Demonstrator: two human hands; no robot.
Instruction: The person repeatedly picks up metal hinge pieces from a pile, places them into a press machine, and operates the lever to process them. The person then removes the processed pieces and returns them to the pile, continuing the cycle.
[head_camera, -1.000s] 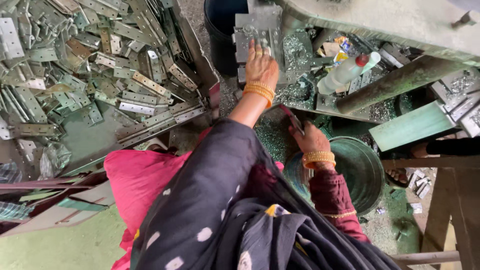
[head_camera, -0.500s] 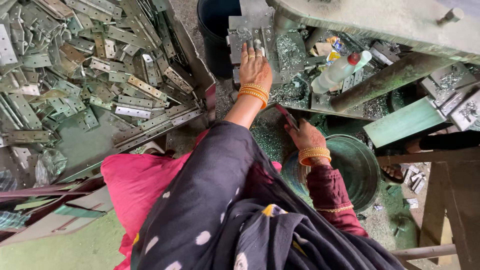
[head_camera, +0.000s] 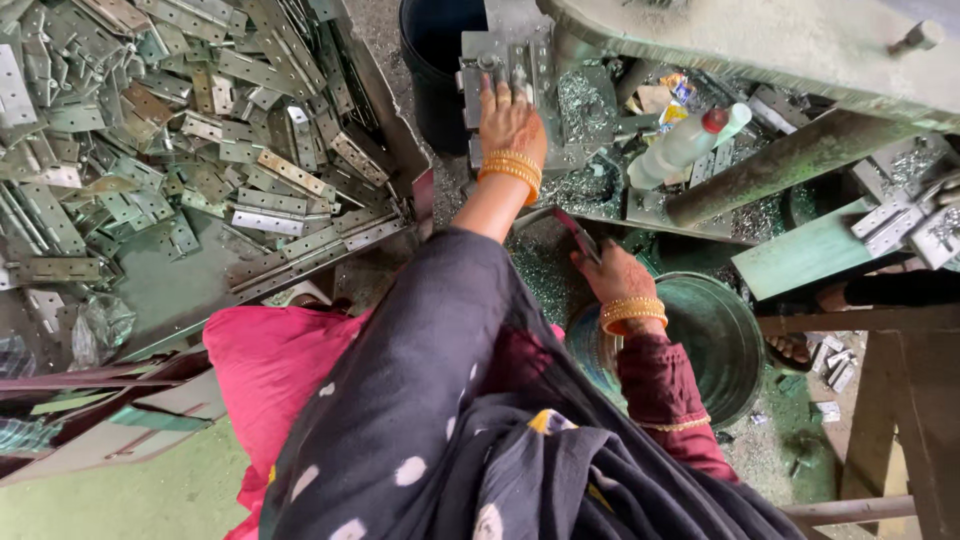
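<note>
A green metal tray (head_camera: 180, 290) stands well to the left of the left hand's fingers (head_camera: 497, 92), heaped with flat perforated hinge plates (head_camera: 170, 130). Those fingers rest on a grey die block (head_camera: 510, 55) on the machine bench (head_camera: 600, 190), which is strewn with metal shavings (head_camera: 585, 100). A plastic bottle with a red cap (head_camera: 690, 140) lies on the bench just right of them. Below the right hand's fingers (head_camera: 600, 262), a round green pan (head_camera: 725, 340) sits on the floor (head_camera: 790, 450).

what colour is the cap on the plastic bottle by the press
Red, on a clear plastic bottle lying just right of the left hand; the head view shows it.
</note>
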